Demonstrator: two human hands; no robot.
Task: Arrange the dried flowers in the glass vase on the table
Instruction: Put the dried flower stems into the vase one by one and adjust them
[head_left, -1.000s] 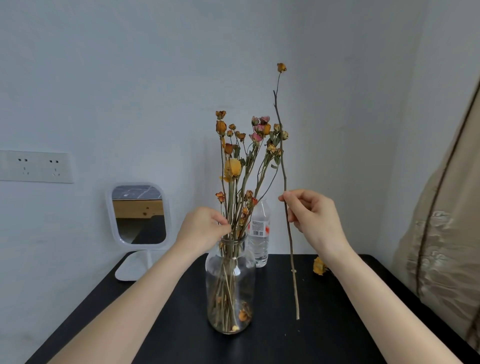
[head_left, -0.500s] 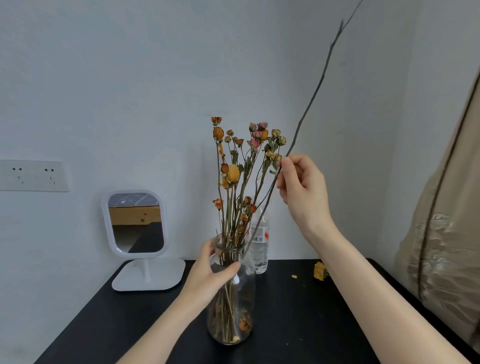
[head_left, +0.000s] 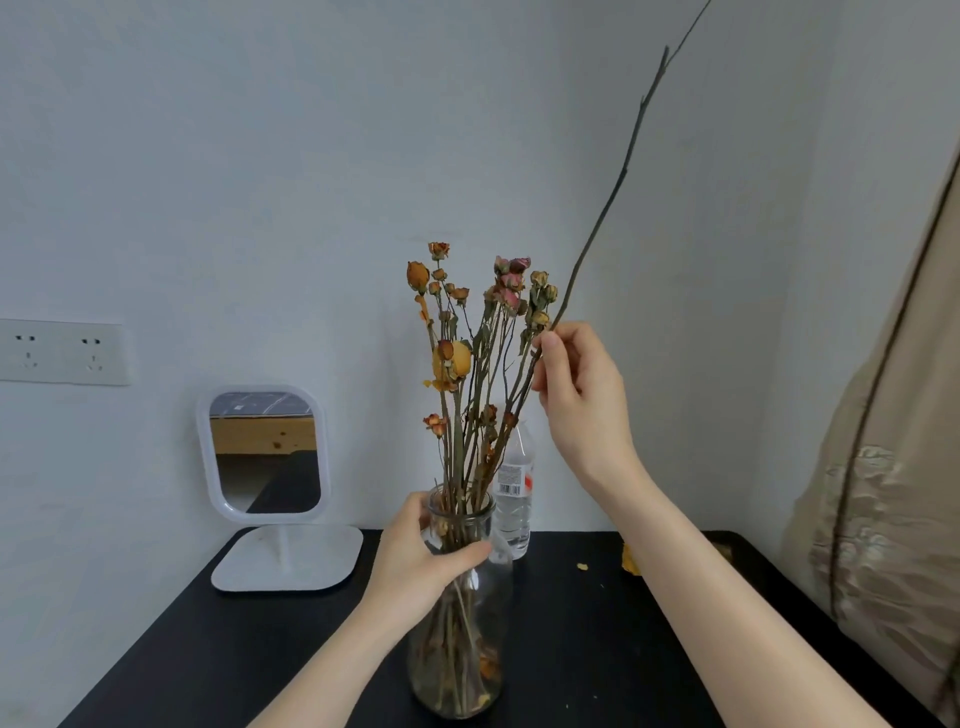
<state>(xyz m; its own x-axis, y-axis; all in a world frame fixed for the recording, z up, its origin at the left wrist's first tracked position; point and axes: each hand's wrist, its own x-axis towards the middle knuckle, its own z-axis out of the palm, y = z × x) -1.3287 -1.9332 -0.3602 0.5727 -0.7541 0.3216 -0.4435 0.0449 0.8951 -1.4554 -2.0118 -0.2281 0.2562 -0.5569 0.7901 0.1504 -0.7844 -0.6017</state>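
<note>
Black worktop (head_left: 260, 649) nearest the camera, both bare forearms reaching in over it. Clear glass vase (head_left: 462, 649) stands upright on the worktop, centre, loose dry bits lying at its bottom. Left hand (head_left: 415, 566) grips the vase at the neck, thumb across the front, fingers wrapped round behind.

Dried flowers (head_left: 453, 361) sit in the vase as an upright bunch, with orange, yellow and pink heads and thin brown-green stems. Right hand (head_left: 582, 395) is raised just right of the bunch, fingertips pinching a long bare stem (head_left: 613, 192). The stem slants up and to the right, its top out of frame. Below the hand it runs down among the other stems toward the vase mouth; can't tell if its end is inside.

Plastic water bottle (head_left: 511, 499) stands just behind the vase, partly hidden. Yellow petal scraps (head_left: 631, 560) lie on the worktop to the right, partly behind the right forearm. White stand mirror (head_left: 265, 452) at back left of the worktop. Beige fabric (head_left: 883, 493) hangs at the right edge. White socket plate (head_left: 62, 352) on the pale wall (head_left: 260, 156), far left.
</note>
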